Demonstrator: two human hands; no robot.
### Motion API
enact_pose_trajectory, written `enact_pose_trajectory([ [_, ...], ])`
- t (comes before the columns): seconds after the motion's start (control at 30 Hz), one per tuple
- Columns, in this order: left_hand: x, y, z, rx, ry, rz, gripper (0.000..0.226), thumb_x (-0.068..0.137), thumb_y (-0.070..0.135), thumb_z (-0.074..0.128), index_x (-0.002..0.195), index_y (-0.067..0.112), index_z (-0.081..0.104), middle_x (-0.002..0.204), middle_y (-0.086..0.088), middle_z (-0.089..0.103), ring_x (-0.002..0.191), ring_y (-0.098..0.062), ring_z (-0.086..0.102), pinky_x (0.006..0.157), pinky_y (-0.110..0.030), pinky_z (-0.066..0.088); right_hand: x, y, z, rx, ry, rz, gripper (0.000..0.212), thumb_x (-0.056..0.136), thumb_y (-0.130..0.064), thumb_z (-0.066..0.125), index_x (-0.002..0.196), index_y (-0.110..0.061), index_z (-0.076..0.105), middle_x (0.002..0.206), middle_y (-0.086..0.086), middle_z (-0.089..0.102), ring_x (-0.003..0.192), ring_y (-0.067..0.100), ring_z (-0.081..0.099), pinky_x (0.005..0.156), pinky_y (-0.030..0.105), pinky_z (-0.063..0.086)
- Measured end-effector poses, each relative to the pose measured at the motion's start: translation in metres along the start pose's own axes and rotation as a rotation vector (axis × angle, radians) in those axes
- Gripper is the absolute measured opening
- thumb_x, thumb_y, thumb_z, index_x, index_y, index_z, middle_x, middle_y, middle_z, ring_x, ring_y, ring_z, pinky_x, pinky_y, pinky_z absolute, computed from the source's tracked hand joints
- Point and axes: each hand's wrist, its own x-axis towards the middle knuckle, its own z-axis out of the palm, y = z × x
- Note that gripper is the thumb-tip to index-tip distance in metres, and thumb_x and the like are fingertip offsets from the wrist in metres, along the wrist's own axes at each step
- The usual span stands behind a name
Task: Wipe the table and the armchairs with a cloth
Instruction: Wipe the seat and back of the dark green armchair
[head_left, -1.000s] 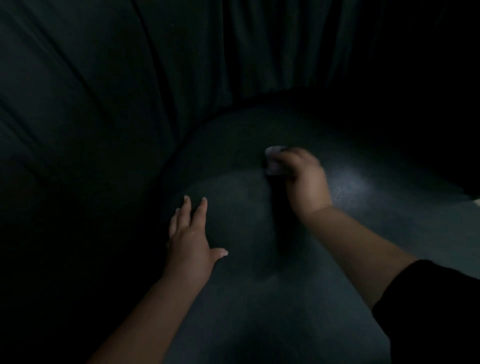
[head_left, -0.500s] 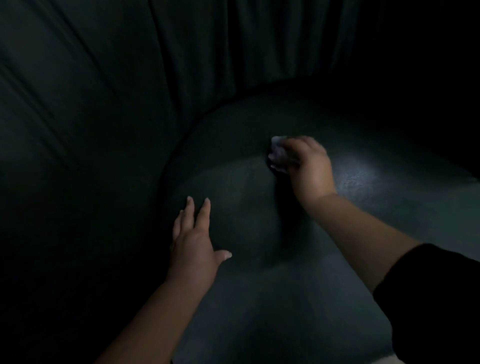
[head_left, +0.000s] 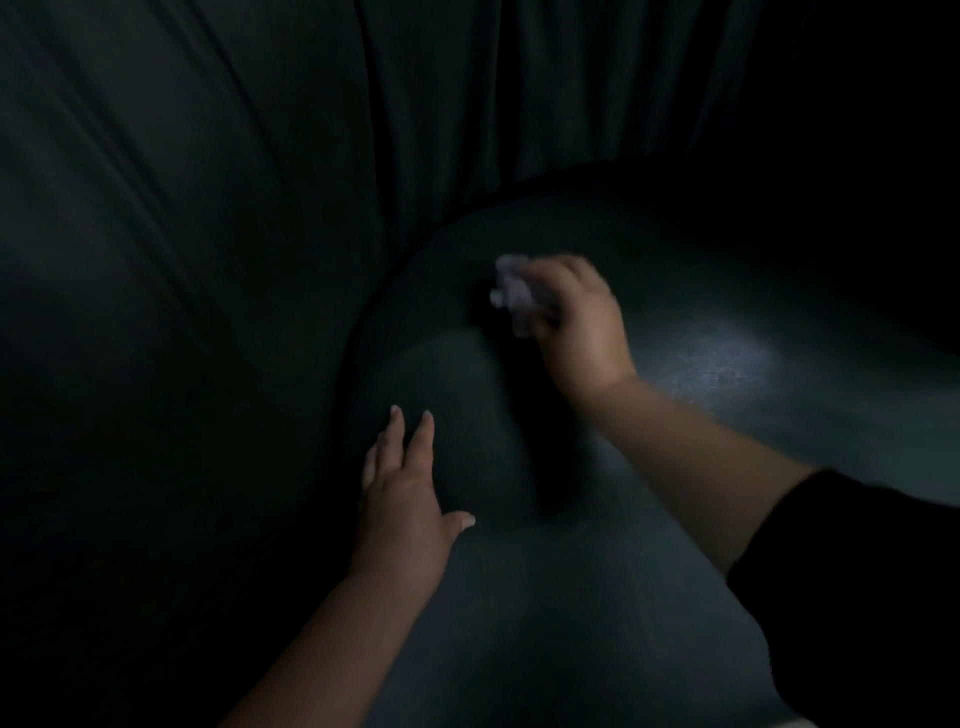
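Note:
The scene is very dim. A dark green armchair fills the view, with its rounded seat cushion (head_left: 571, 597) under both arms. My right hand (head_left: 582, 322) grips a small crumpled pale cloth (head_left: 511, 288) and holds it against the far part of the seat, near the backrest seam. The hand and cloth are blurred by motion. My left hand (head_left: 405, 493) lies flat on the left edge of the seat, fingers straight and thumb spread.
The pleated dark backrest (head_left: 234, 234) curves around the seat on the left and behind. A patch of light (head_left: 722, 353) falls on the seat at the right. A black sleeve (head_left: 857, 587) covers my right upper arm.
My right hand has slid the cloth a little farther across the seat toward the backrest. The left hand has stayed in place on the seat edge.

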Motion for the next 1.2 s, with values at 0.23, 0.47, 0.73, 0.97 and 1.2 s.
enact_pose_trajectory([
  [0.23, 0.001, -0.001, 0.003, -0.025, 0.043, 0.007, 0.104, 0.074, 0.026, 0.079, 0.151, 0.030, 0.009, 0.159, 0.007, -0.009, 0.144, -0.019, 0.003, 0.117, -0.029, 0.010, 0.003, -0.015, 0.037, 0.043, -0.288, 0.001, 0.025, 0.082, 0.003, 0.065, 0.106, -0.001, 0.069, 0.108, 0.017, 0.066, 0.100, 0.024, 0.062, 0.090, 0.018, 0.045],
  [0.47, -0.003, 0.001, -0.002, -0.055, 0.048, -0.044, 0.103, 0.075, 0.026, 0.078, 0.151, 0.019, 0.010, 0.159, 0.004, -0.006, 0.145, -0.020, 0.004, 0.115, -0.025, 0.008, -0.080, -0.027, 0.013, 0.068, -0.559, -0.097, 0.033, 0.077, 0.000, 0.070, 0.108, -0.010, 0.070, 0.120, 0.010, 0.063, 0.114, 0.023, 0.057, 0.098, 0.032, 0.044],
  [0.73, -0.009, -0.004, 0.001, -0.031, -0.021, -0.019, 0.099, 0.076, 0.024, 0.078, 0.150, 0.034, 0.013, 0.159, 0.008, -0.007, 0.144, -0.019, 0.003, 0.116, -0.030, 0.013, -0.018, -0.012, 0.021, -0.051, -0.179, 0.117, 0.032, 0.082, 0.005, 0.062, 0.110, -0.008, 0.069, 0.120, 0.011, 0.059, 0.109, 0.019, 0.054, 0.092, 0.011, 0.038],
  [0.97, -0.007, -0.006, 0.001, -0.011, 0.018, 0.013, 0.073, 0.090, 0.007, 0.056, 0.150, 0.025, 0.018, 0.160, 0.001, -0.002, 0.143, -0.022, 0.009, 0.113, -0.024, 0.011, -0.123, -0.027, 0.012, -0.113, -0.366, -0.103, 0.026, 0.082, -0.013, 0.071, 0.108, -0.012, 0.070, 0.120, 0.007, 0.063, 0.107, 0.026, 0.058, 0.093, 0.034, 0.045],
  [1.2, -0.008, -0.004, 0.001, -0.060, -0.017, -0.016, 0.068, 0.094, 0.003, 0.044, 0.151, 0.027, 0.016, 0.159, 0.003, -0.004, 0.144, -0.021, 0.004, 0.114, -0.027, 0.010, -0.088, 0.020, -0.048, -0.265, -0.054, 0.226, 0.027, 0.077, 0.005, 0.064, 0.101, -0.007, 0.071, 0.115, 0.010, 0.063, 0.106, 0.032, 0.056, 0.095, 0.030, 0.042],
])
